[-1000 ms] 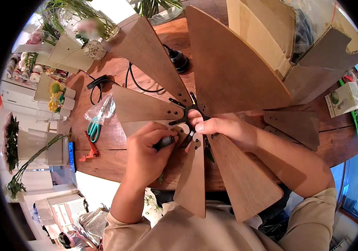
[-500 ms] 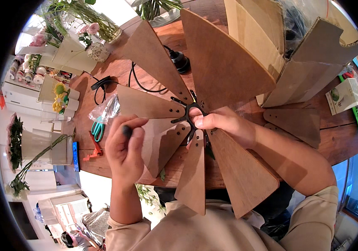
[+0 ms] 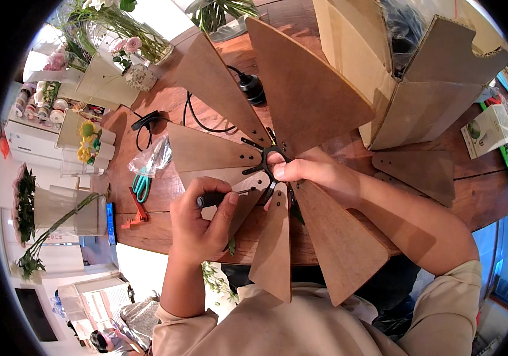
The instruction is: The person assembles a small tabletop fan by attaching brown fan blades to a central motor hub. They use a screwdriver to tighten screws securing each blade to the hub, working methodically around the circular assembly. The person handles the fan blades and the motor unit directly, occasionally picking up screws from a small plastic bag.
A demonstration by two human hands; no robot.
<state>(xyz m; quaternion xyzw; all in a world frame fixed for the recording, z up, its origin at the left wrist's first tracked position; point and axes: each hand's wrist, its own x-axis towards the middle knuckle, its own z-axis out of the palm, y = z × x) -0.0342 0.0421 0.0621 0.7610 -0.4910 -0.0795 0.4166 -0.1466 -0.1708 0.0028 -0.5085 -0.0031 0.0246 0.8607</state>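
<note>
My left hand (image 3: 201, 222) is closed around the dark handle of a screwdriver (image 3: 209, 200). Its thin shaft points right, its end near the screws at the inner end of a brown wooden blade (image 3: 243, 209). My right hand (image 3: 319, 177) grips a black ring-shaped hub (image 3: 270, 155), thumb on the ring and the other fingers mostly hidden behind it. Several wooden blades fan out from this hub, among them a wide upper blade (image 3: 310, 83) and a lower right one (image 3: 344, 249). Small dark screws show at their inner ends.
Loose blades (image 3: 420, 172) lie on the wooden table (image 3: 473, 184) at right, below a cardboard box (image 3: 429, 107). A black lamp socket (image 3: 252, 89) with cord is behind the blades. Teal scissors (image 3: 141, 187), a plastic bag (image 3: 152, 157) and flower vases are at left. Another person sits lower left.
My left hand has moved right and lowered the screwdriver toward the hub, so its shaft now shows. My right hand keeps its hold on the hub, and the blades have shifted slightly.
</note>
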